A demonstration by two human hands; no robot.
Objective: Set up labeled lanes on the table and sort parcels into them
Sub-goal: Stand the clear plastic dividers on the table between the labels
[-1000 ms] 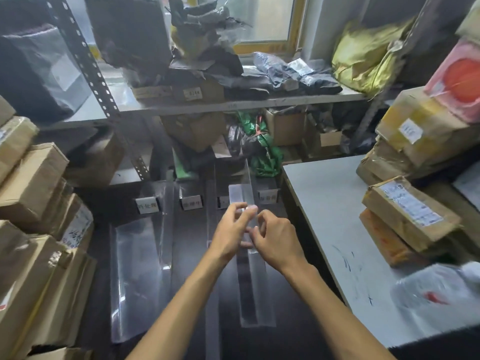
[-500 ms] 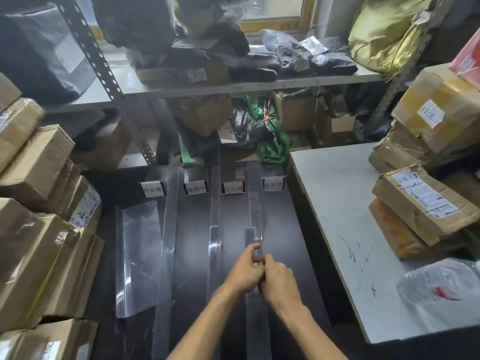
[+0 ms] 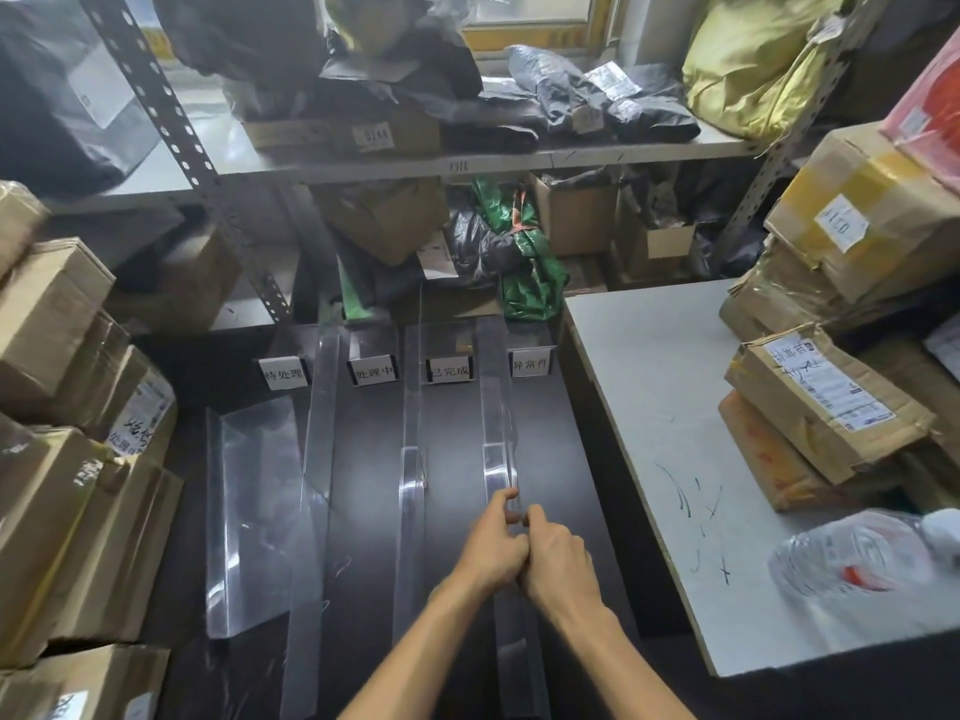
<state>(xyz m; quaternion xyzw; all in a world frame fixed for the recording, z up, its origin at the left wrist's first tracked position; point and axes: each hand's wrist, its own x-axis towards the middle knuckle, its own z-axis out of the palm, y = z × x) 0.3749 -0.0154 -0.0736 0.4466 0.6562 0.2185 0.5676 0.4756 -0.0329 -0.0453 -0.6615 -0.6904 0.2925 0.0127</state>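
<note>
With your left hand [image 3: 493, 543] and right hand [image 3: 558, 558] both pinching the clear divider [image 3: 497, 433], which stands on the dark table [image 3: 563, 459] just left of the rightmost label card [image 3: 530, 362], hold it upright and aimed past that card's left edge before releasing.

We face a grey metal shelf unit [image 3: 623, 157] on perforated uprights [image 3: 171, 129]; behind it we make out a yellow-framed window [image 3: 530, 6] — pale daylight enters there. At right we note a white-topped side table [image 3: 649, 407], its surface pen-marked.
</note>
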